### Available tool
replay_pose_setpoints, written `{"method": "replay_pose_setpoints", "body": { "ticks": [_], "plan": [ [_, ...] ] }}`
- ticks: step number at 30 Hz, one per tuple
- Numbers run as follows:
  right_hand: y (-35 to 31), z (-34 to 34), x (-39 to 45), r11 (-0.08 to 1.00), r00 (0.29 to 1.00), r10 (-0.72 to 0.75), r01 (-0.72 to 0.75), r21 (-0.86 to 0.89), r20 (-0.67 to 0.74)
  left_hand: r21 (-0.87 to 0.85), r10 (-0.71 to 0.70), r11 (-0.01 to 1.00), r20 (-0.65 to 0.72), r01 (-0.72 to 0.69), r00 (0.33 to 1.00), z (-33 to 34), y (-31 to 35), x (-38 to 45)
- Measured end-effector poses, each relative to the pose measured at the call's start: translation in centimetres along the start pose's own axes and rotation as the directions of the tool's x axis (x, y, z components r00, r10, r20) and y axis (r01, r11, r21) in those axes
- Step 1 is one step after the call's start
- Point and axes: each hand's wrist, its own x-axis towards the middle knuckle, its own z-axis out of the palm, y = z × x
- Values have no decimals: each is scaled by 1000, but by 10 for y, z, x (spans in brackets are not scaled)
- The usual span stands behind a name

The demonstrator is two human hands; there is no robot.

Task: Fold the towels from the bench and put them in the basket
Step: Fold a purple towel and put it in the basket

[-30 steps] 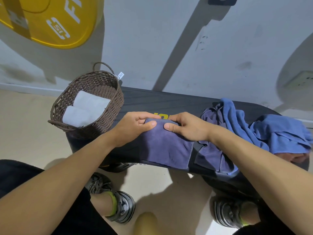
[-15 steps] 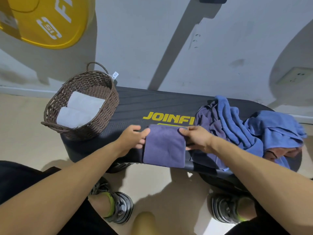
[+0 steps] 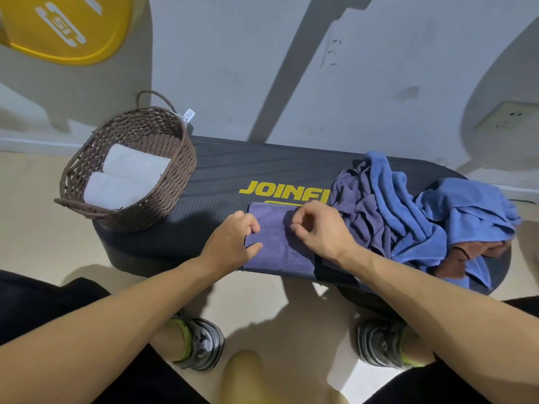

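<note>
Black tabletop [image 3: 221,182]: folded purple towel [image 3: 277,240] at front edge, left hand [image 3: 233,243] pinching its left edge, right hand [image 3: 320,231] curled above it, grip unclear; soft, light, floppy, so lift by both short edges toward basket [image 3: 186,158].

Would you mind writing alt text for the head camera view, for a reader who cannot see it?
A person's left hand grips the left edge of a folded purple towel on a black bench, while the right hand hovers curled over it. A wicker basket holding white towels stands at left; unfolded blue and purple towels lie heaped at right.
</note>
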Motion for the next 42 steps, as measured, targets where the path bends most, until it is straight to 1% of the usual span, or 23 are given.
{"method": "replay_pose_setpoints", "body": {
  "ticks": [1, 2, 4, 6, 10, 12, 15, 18, 19, 20, 22, 24, 25, 27, 28, 30, 31, 32, 35, 37, 40, 42],
  "plan": [
    [-4, 2, -1, 998, 992, -68, 69, -5, 106, -21, 107, 994, 36, -106, 994, 0, 1, -1],
    [-6, 5, -3, 993, 973, -112, 118, -14, 201, -32, 176, 984, 92, -174, 980, 1, 2, -3],
    [-3, 11, -9, 984, 929, -131, 163, -65, 346, -14, 225, 974, 208, -227, 952, 4, 0, -8],
    [5, 13, -16, 977, 900, -123, 184, -108, 418, 43, 255, 960, 258, -275, 932, 7, -4, -11],
    [17, 10, -30, 974, 914, -131, 191, -124, 383, 119, 279, 943, 224, -310, 934, 9, -9, -18],
    [21, 9, -37, 966, 907, -145, 216, -141, 396, 135, 284, 939, 208, -315, 936, 10, -11, -20],
    [26, 10, -44, 951, 901, -166, 255, -178, 402, 97, 291, 945, 187, -313, 938, 5, -8, -15],
    [20, 7, -42, 960, 931, -199, 248, -130, 305, 24, 258, 963, 189, -267, 948, -5, -4, -5],
    [15, 6, -40, 970, 942, -186, 222, -102, 281, -8, 229, 973, 198, -232, 953, -7, -3, -2],
    [11, 4, -37, 982, 953, -142, 170, -81, 269, -32, 195, 981, 211, -193, 958, -9, -2, 0],
    [6, -1, -30, 998, 961, 14, 3, -60, 275, -53, 116, 993, 217, -107, 969, -10, -2, 4],
    [5, -4, -25, 986, 942, 156, -165, 7, 298, -76, 30, 997, 211, -15, 977, -12, -3, 5],
    [5, -4, -25, 969, 928, 206, -237, 67, 309, -84, 10, 996, 232, 10, 973, -13, -5, 5],
    [7, -2, -25, 913, 904, 285, -357, 196, 318, -56, 17, 998, 290, -1, 957, -13, -9, 3],
    [10, -1, -24, 876, 890, 320, -409, 256, 326, -45, 17, 999, 284, -4, 959, -11, -10, 1],
    [13, -3, -21, 788, 853, 364, -496, 364, 373, -73, -23, 997, 204, 39, 979, -5, -12, -1],
    [15, -6, -19, 758, 839, 368, -521, 393, 402, -100, -51, 993, 168, 69, 985, -3, -13, -1],
    [18, -9, -17, 753, 829, 364, -530, 390, 424, -118, -75, 989, 155, 94, 985, -1, -12, 0],
    [21, -20, -14, 797, 795, 320, -520, 307, 516, -148, -125, 977, 193, 155, 973, -1, -11, 2],
    [22, -20, -13, 781, 771, 306, -539, 317, 558, -162, -160, 968, 197, 193, 967, 0, -10, 5],
    [19, -13, -12, 725, 790, 391, -580, 371, 472, -146, -251, 951, 150, 273, 956, 5, -9, 7],
    [17, -7, -13, 688, 790, 448, -604, 402, 420, -112, -289, 946, 128, 304, 949, 7, -7, 8]
  ]
}}
